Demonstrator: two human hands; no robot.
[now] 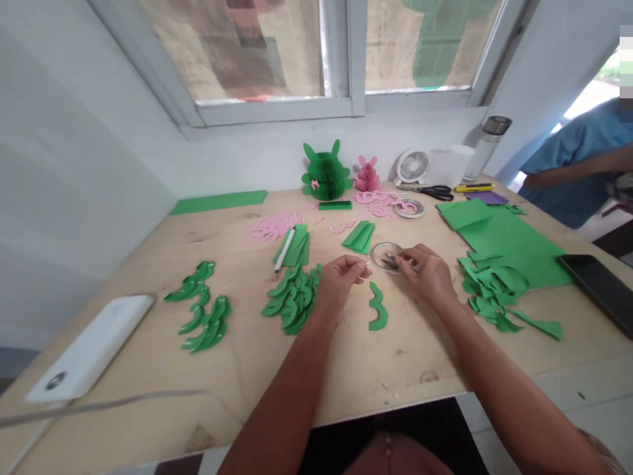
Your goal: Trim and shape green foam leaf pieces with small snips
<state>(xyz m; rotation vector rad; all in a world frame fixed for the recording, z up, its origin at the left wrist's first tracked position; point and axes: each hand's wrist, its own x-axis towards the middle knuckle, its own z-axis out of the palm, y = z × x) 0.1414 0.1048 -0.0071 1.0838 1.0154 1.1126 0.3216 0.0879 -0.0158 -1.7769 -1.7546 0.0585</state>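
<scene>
My left hand (345, 276) is closed in a pinch on a small white piece of tape (366, 264). In my right hand (426, 274) are small metal scissors (390, 262), their blades over a thin tape roll (374, 249) lying on the table. Just below, between my hands, lies a single scalloped green paper piece (380, 315). A heap of similar green cut-outs (295, 300) sits beside my left forearm. Farther left are green cut-outs with white strips on them (210, 330). Folded green paper (360, 236) lies beyond my left hand.
Green paper sheets (529, 244) and scraps (494, 290) lie right, by a black phone (601, 284). A white power bank (93, 346) with a cable is left. Behind stand green and pink paper figures (326, 175), a fan (412, 165) and black scissors (435, 192). A person (578, 158) is at right.
</scene>
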